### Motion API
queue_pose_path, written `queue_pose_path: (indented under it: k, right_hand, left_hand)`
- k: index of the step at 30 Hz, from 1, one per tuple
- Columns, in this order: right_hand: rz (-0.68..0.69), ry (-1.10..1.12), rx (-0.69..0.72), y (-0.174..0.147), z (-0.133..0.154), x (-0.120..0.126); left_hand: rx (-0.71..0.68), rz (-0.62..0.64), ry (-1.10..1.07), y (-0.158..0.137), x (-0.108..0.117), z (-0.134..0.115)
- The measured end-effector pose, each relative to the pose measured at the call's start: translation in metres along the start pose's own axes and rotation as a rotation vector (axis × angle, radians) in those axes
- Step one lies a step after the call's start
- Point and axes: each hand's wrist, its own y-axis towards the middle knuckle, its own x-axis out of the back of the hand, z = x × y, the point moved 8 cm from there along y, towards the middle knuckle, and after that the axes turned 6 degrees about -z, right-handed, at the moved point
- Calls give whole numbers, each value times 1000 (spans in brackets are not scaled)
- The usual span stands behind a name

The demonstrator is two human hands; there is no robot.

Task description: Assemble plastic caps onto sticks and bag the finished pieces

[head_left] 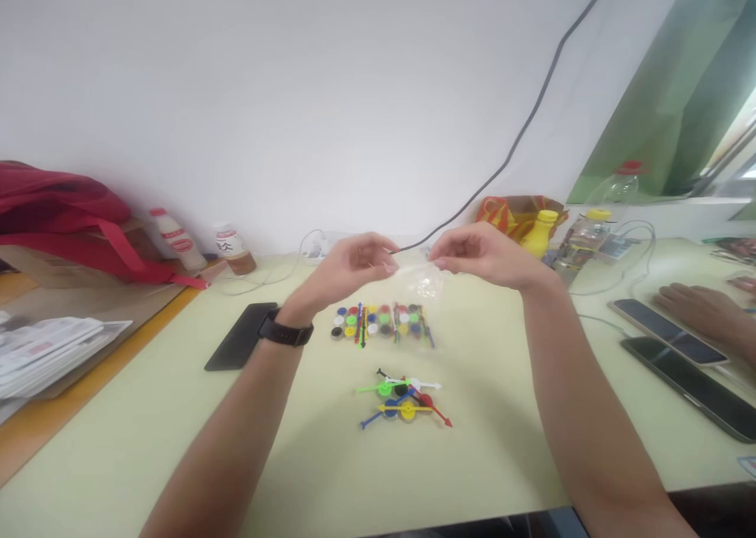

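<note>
Both my hands are raised over the far part of the pale table, with a clear plastic bag stretched between them. My left hand, a black watch on its wrist, pinches the bag's left side. On the other side my right hand pinches its right edge between thumb and fingers. Below the bag lie rows of coloured round discs with bundled arrow pointers, some seemingly in clear wrapping. Closer to me is a loose cluster of arrow spinners in yellow, blue, red, green, white and black.
A black phone lies left of my left wrist. Bottles and a red bag stand back left. A yellow bottle is behind my right hand. Two phones and another person's hand are at right.
</note>
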Motion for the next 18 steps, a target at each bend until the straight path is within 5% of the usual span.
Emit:
queue_pose_path:
  k: [4,11,15,18]
  right_hand:
    - [-6,-4,4,6,-6,-10]
    - [55,138,-96,15,-38,-28]
    - [-26,80,-80,16,-47,-16]
    - [59,1,-45,17,-47,-24]
  left_hand:
    - [22,94,98,-2,-10,6]
    - [5,-139,127,7,16,19]
    - [93,-15,100,5,16,34]
    - [128,62,119,3,6,42]
